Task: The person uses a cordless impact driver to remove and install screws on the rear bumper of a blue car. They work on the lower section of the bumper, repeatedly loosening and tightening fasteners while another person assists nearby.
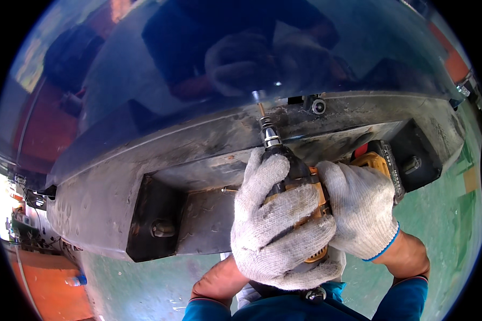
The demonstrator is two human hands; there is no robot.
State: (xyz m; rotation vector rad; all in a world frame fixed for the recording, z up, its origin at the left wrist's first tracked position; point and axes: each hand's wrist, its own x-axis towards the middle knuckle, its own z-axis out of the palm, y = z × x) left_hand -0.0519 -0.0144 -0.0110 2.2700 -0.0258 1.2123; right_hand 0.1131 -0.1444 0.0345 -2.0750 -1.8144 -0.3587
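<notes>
Both of my hands wear off-white knitted gloves and are closed on a yellow-and-black cordless drill (322,200). My left hand (284,230) wraps over the drill's body from the left. My right hand (359,208) grips it from the right, with the dark battery (386,160) sticking out beyond the knuckles. A thin drill bit (262,109) points away from me out of the silver chuck (271,136). Its tip is at the lower edge of a glossy dark blue panel (198,69); I cannot tell whether it has gone in.
Below the panel runs a scuffed grey metal beam (96,198) with a dark bracket (155,214) at its left and another bracket (420,152) at its right. A small round fitting (317,106) sits right of the bit. Far left stand an orange surface (53,278) and a bottle (76,280).
</notes>
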